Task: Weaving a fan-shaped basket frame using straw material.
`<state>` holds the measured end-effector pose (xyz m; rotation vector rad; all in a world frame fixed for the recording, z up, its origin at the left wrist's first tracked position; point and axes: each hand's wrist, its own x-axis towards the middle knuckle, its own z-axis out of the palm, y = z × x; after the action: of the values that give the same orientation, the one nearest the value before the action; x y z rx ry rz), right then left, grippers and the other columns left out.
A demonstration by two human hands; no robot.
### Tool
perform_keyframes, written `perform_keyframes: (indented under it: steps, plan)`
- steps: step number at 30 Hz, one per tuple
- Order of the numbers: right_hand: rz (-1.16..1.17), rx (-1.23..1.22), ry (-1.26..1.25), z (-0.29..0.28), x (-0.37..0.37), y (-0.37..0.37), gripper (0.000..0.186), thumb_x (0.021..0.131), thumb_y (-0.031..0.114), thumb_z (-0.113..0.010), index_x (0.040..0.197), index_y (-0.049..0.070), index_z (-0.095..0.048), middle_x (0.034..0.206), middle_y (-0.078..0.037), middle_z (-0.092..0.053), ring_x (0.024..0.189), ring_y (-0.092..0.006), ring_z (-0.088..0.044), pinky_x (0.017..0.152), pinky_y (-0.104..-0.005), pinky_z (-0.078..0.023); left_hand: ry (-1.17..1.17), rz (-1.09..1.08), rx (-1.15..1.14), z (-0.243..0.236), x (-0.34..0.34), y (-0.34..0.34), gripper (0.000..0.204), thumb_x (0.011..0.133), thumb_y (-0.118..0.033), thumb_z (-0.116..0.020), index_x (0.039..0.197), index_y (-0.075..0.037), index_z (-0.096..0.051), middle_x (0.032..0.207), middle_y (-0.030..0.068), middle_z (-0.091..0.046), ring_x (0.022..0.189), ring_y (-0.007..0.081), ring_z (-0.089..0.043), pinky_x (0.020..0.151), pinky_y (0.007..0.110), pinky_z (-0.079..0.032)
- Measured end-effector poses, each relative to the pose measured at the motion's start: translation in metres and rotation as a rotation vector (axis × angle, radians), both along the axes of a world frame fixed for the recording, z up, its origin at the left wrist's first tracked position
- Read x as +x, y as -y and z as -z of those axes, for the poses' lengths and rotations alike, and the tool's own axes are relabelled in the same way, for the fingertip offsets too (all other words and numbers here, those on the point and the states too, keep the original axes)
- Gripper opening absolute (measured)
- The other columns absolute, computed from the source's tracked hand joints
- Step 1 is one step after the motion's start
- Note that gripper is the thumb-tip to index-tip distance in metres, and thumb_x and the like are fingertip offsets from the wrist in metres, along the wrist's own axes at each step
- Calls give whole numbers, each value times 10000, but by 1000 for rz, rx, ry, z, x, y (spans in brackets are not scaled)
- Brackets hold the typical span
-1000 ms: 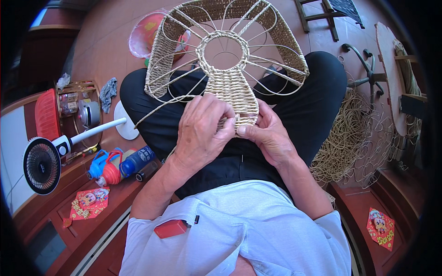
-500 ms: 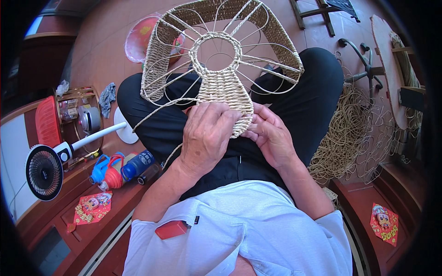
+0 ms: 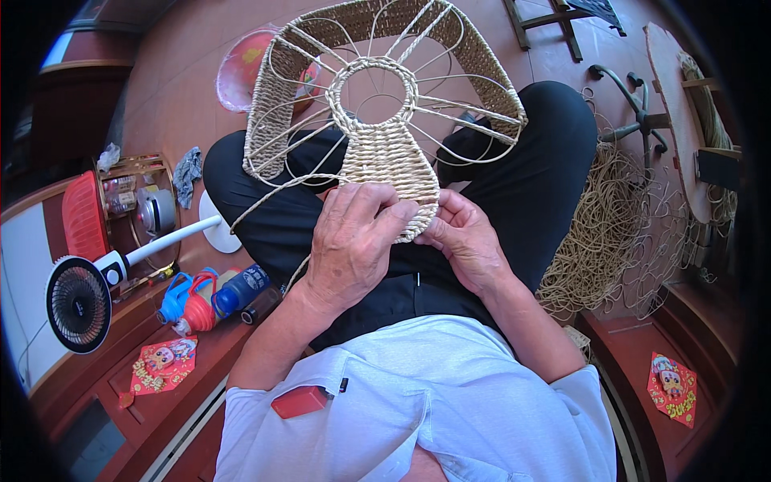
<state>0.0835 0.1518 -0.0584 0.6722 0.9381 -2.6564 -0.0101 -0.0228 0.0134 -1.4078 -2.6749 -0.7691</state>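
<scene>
A woven straw piece (image 3: 490,80) with wire loops radiating from a braided ring (image 3: 336,92) lies over my lap; a tightly woven narrow section (image 3: 384,161) extends from the ring toward me. My left hand (image 3: 351,245) covers that section’s lower left, fingers bent over the weave and thumb pressed on it near the right side. At the lower right edge, my right hand (image 3: 467,245) pinches the weave, some fingertips hidden behind it. A loose twisted cord (image 3: 273,195) runs from beside my left hand out over my left thigh.
A white fan (image 3: 79,305), bottles (image 3: 237,287) and a metal rack (image 3: 136,201) are at left. A pink basin (image 3: 241,68) sits beyond my knees. At right are a heap of cord (image 3: 586,241), a chair base (image 3: 638,120), a board (image 3: 675,104) and a dark stand (image 3: 554,20).
The woven piece has shifted slightly left and down in view. My left fingers have moved further over the weave, and my right thumb has slipped from the front face toward the edge.
</scene>
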Motion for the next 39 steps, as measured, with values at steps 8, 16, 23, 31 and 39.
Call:
perform_keyframes:
  steps: [8, 16, 23, 31, 39]
  plan:
    - [76, 75, -45, 3, -2, 9, 262, 1025, 110, -732, 1249, -12, -674, 1108, -62, -750, 970, -115, -722, 855, -274, -610, 46, -51, -3, -4, 3, -4, 304, 839, 17, -687, 1116, -97, -737, 1021, 88, -645, 968, 307, -649, 847, 426, -500]
    - [91, 843, -11, -49, 16, -31, 109, 1073, 77, -644, 1134, 12, -705, 997, -57, -743, 761, -77, -695, 625, -216, -570, 359, -374, 354, -25, -16, 26, 310, 944, 116, -573, 1146, -31, -758, 1073, 128, -693, 1013, 271, -689, 920, 370, -531]
    - [397, 1529, 87, -16, 143, -305, 208, 1105, 166, -604, 1253, 51, -695, 1032, -45, -736, 759, -54, -649, 603, -202, -497, 174, -492, 358, -32, -47, 75, 220, 1061, 30, -539, 1165, 16, -732, 1118, 89, -706, 1077, 168, -668, 992, 294, -510]
    - [550, 2156, 789, -44, 288, -548, 342, 1028, 244, -696, 1273, 10, -745, 1008, -82, -766, 833, -163, -701, 761, -299, -555, 279, -576, 417, -23, -49, 93, 224, 1085, -46, -554, 1204, 3, -737, 1090, 49, -706, 1008, 118, -637, 913, 261, -508]
    - [-115, 1560, -271, -86, 41, -67, 419, 1030, -14, -632, 1444, 46, -595, 1293, -131, -715, 1095, -158, -691, 856, -290, -555, 521, -581, 374, -11, -30, 76, 303, 1126, -202, -535, 1307, -27, -703, 1098, 27, -713, 953, 85, -612, 851, 248, -505]
